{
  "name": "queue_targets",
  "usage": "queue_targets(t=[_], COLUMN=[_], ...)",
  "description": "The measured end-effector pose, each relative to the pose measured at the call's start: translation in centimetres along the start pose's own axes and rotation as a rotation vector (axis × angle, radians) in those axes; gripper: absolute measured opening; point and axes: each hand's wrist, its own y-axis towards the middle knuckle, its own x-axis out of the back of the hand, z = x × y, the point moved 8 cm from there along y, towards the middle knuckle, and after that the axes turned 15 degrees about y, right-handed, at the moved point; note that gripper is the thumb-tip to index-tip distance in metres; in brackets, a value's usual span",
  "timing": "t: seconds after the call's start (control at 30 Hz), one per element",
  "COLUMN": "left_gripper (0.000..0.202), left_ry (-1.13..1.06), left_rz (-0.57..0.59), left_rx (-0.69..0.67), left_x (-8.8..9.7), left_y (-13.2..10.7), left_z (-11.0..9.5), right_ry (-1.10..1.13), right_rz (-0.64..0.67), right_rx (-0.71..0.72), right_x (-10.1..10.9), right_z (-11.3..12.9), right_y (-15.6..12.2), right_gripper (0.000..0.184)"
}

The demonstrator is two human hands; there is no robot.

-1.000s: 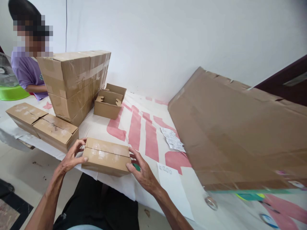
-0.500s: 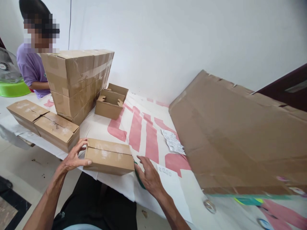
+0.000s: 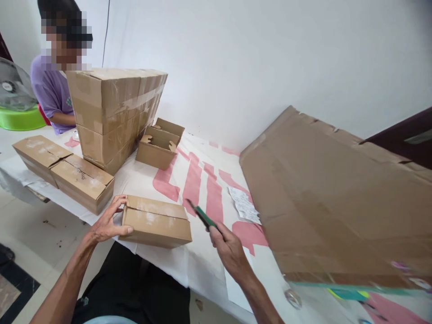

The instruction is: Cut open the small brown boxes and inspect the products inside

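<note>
A closed cardboard box [image 3: 158, 222] lies in front of me at the table's near edge, a seam running along its top. My left hand [image 3: 110, 221] grips its left end, thumb on the near side and fingers at the far corner. Raised to the right of the box is my right hand [image 3: 227, 247], closed around a green utility knife [image 3: 204, 216]. The knife points up and to the left, apart from the box, and its tip is slightly blurred.
Two closed boxes [image 3: 81, 180] lie end to end at left, before a tall taped stack [image 3: 118, 112]. Behind stands an open box [image 3: 155, 155]. A large cardboard sheet [image 3: 330, 202] leans at right, near a crumpled paper [image 3: 243, 203] and tape roll [image 3: 292, 298]. A person [image 3: 50, 90] sits beyond the stack.
My right hand has picked up the green utility knife from beside the box and lifted it up and to the right. My left hand stays on the box.
</note>
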Motion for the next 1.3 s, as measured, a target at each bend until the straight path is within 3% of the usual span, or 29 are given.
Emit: queue_targets(t=[0.13, 0.23, 0.33, 0.5, 0.63, 0.77, 0.83, 0.9, 0.97, 1.07, 1.13, 1.2, 1.3], left_gripper=[0.071, 0.073, 0.073, 0.071, 0.070, 0.071, 0.073, 0.075, 0.078, 0.083, 0.087, 0.096, 0.112], left_ry=[-0.016, -0.028, -0.039, -0.050, -0.039, 0.000, 0.023, 0.048, 0.071, 0.084, 0.082, 0.098, 0.165], left_rz=[-0.006, -0.001, 0.000, -0.008, 0.000, -0.006, -0.017, -0.024, -0.023, 0.005, 0.044, 0.085, 0.137], left_rx=[0.020, 0.040, 0.039, 0.028, 0.027, 0.023, 0.012, 0.003, 0.002, 0.002, -0.006, -0.008, 0.007], left_x=[-0.3, -0.6, -0.7, -0.5, -0.6, -0.6, -0.3, 0.0, 0.2, 0.2, 0.1, 0.0, 0.2], left_y=[0.0, -0.1, -0.2, -0.2, -0.2, -0.2, -0.1, 0.1, 0.2, 0.3, 0.4, 0.7, 1.2], left_z=[0.3, 0.5, 0.4, -0.3, -0.4, 0.1, 0.2, 0.2, 0.0, -0.7, -1.3, -1.9, -2.3], right_ry=[0.071, 0.027, -0.042, -0.172, -0.376, -0.625, -0.711, -0.765, -0.756, -0.544, -0.346, -0.202, -0.114], right_rz=[0.321, 0.415, 0.435, 0.433, 0.417, 0.448, 0.490, 0.511, 0.500, 0.444, 0.320, 0.121, -0.058], right_rx=[0.238, 0.404, 0.479, 0.554, 0.621, 0.628, 0.599, 0.541, 0.462, 0.347, 0.264, 0.191, 0.095], right_x=[-4.3, -6.9, -8.2, -8.5, -9.4, -11.3, -11.0, -8.9, -4.9, 1.5, 4.4, 5.2, 1.9], right_z=[9.3, 12.9, 13.9, 14.1, 15.0, 16.0, 16.0, 15.3, 13.9, 10.8, 7.5, 3.0, -4.7], right_y=[1.8, 2.2, 2.7, 2.8, 2.7, 2.9, 3.4, 4.1, 4.7, 4.6, 3.6, 1.7, -2.2], right_gripper=[0.026, 0.019, 0.018, 0.022, 0.025, 0.022, 0.019, 0.020, 0.026, 0.033, 0.035, 0.039, 0.041])
